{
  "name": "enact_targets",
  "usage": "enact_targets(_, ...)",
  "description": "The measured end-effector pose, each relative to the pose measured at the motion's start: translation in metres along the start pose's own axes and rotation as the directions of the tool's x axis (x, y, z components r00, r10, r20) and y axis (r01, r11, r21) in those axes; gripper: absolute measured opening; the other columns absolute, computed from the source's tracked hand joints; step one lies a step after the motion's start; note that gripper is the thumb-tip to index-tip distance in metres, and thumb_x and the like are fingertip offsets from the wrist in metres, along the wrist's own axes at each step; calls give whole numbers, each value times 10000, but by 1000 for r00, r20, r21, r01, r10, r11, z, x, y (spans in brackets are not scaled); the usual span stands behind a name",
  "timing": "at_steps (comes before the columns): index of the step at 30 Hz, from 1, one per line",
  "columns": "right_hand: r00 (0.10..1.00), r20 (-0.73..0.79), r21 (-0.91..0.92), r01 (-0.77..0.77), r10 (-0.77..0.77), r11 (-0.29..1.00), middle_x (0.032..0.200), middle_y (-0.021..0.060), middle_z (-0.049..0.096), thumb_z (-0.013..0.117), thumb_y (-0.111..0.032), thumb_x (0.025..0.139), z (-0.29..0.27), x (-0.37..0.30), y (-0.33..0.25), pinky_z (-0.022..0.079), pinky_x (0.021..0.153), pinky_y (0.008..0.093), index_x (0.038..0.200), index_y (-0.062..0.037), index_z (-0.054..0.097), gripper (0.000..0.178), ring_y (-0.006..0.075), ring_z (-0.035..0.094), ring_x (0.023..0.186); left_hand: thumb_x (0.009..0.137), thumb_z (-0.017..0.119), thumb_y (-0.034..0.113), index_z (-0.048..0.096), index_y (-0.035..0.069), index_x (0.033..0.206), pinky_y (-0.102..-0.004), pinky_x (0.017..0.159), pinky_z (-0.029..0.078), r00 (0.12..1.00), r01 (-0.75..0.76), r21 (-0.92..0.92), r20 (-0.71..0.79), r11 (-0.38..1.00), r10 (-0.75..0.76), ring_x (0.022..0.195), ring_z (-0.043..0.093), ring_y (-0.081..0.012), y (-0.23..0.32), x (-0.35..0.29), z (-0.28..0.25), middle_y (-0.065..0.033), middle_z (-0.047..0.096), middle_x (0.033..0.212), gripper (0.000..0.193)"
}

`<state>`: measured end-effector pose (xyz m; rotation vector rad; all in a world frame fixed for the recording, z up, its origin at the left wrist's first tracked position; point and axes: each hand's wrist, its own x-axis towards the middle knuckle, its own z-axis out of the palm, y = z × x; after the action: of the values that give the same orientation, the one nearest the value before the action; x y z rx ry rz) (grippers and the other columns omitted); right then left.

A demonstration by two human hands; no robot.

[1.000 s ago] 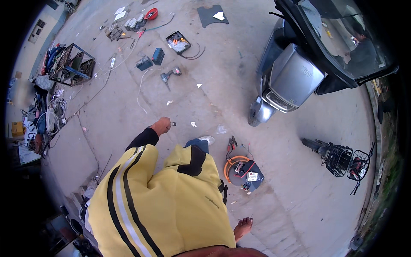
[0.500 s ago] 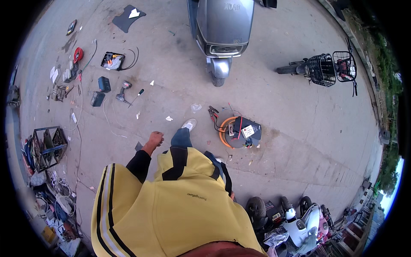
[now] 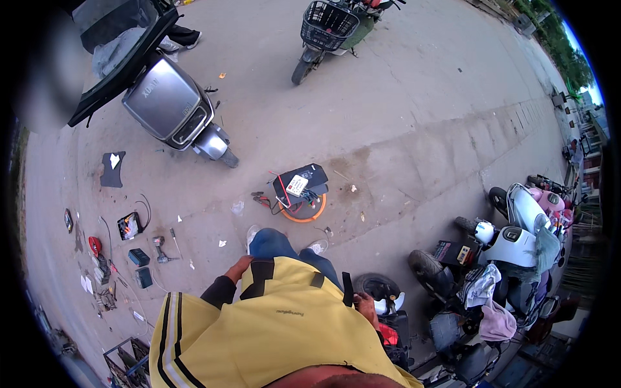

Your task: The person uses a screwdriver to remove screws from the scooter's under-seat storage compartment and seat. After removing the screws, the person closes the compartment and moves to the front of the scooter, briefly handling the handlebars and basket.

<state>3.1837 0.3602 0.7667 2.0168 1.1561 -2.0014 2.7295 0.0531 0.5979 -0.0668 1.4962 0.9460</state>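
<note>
Yellow jacket w/ black stripes fills the near bottom of the view, blue jeans and two pale shoes below it on grey concrete. The left hand [image 3: 238, 268] hangs by the left hip, fingers curled loosely, nothing in it as far as I can tell. The right hand [image 3: 367, 305] sits at the right hip, just beside a small black tyre [image 3: 377, 285] of a parked vehicle; whether it grips anything I can't tell (jacket hem hides most of it). Straight ahead of the shoes, near them, lies an orange ring [image 3: 304, 210] w/ a black box [image 3: 300, 182] on top and red and black leads [image 3: 266, 199] trailing left. Far left stands a grey scooter [image 3: 169, 107], seat raised. Far centre, a green bike w/ a wire basket [image 3: 330, 24]. Right side: a white scooter [image 3: 511, 236] and a pink one behind it, rags draped nearby. Left, well apart from the hands, tools lie scattered: a cordless drill [image 3: 159, 249], small black boxes, a red reel [image 3: 94, 246].
</note>
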Motion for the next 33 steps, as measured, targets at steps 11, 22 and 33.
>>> enact_targets(11, 982, -66, 300, -150, 178, 942, 1091, 155, 741, 652, -209, 990, -190, 67, -39, 557, 819, 352, 1297, 26, 638, 387, 244, 712, 1002, 1054, 545, 298, 647, 82, 1381, -392, 969, 527, 982, -138, 482, 180, 865, 57, 1060, 697, -309, 179, 43, 232, -152, 731, 1219, 405)
enact_targets(22, 986, -133, 263, -59, 97, 963, 1169, 172, 717, 637, -221, 996, -317, 240, -391, 554, 860, 372, 1366, 10, 584, 438, 261, 701, 1051, 1055, 541, 320, 636, 97, 1396, -398, 1000, 510, 972, -229, 509, 171, 830, 163, 1101, 687, -318, 403, 244, 376, -149, 727, 1238, 419)
enact_targets(33, 983, -161, 251, -42, 84, 967, 1247, 188, 693, 621, -232, 1002, -410, 413, -797, 552, 901, 391, 1434, -7, 531, 495, 278, 689, 1101, 1056, 537, 343, 626, 111, 1412, -405, 1031, 493, 934, -345, 627, 154, 698, 323, 1143, 677, -327, 796, 431, 446, -147, 724, 1258, 434)
